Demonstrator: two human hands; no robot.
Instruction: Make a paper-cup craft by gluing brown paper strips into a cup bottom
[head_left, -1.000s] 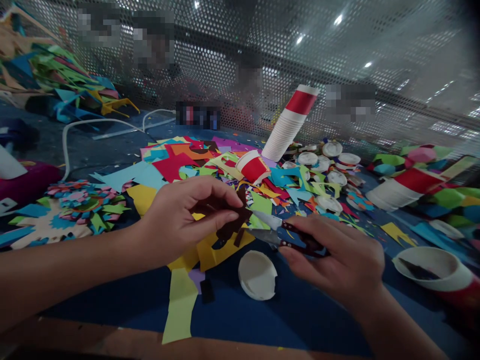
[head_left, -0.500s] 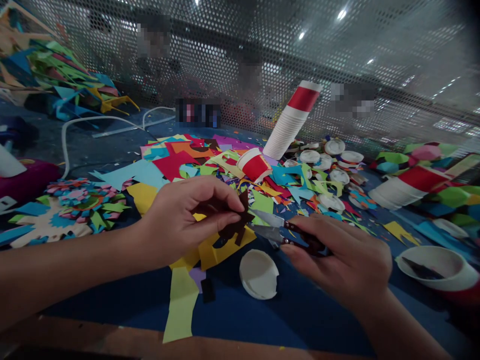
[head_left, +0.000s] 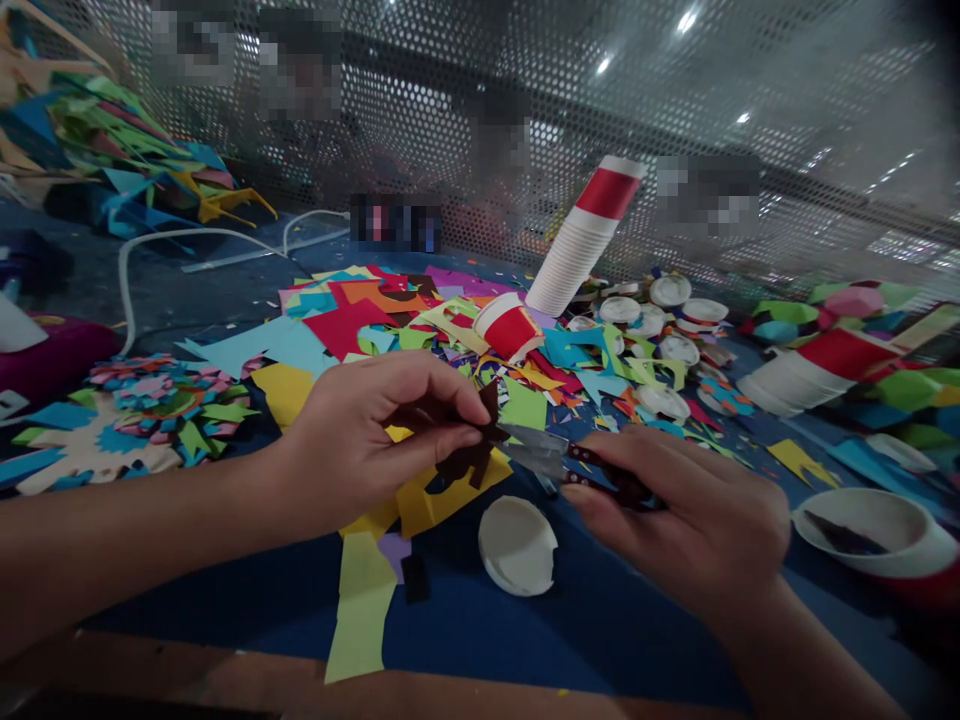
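Observation:
Between thumb and fingers, my left hand (head_left: 375, 440) pinches a dark brown piece of paper (head_left: 466, 458) with a jagged cut edge. My right hand (head_left: 679, 510) is closed on the dark handles of small thread snips (head_left: 536, 450). Their blades lie nearly together, with the tips at the right edge of the brown paper. Below the held piece are yellow paper (head_left: 442, 505) and a pale green strip (head_left: 360, 610). A white paper-cup base (head_left: 517, 545) lies on the blue table between my hands.
Colourful paper scraps (head_left: 360, 315) cover the middle of the table. Behind them leans a tall stack of paper cups (head_left: 577, 250), with a cut red-and-white cup (head_left: 508, 328) in front. Layered paper flowers (head_left: 150, 410) lie left. A cup holding a dark tool (head_left: 877, 545) is at right.
The snips' blades have closed from spread apart to nearly together at the brown paper's edge. My right hand has shifted slightly right. My left hand keeps its pinch.

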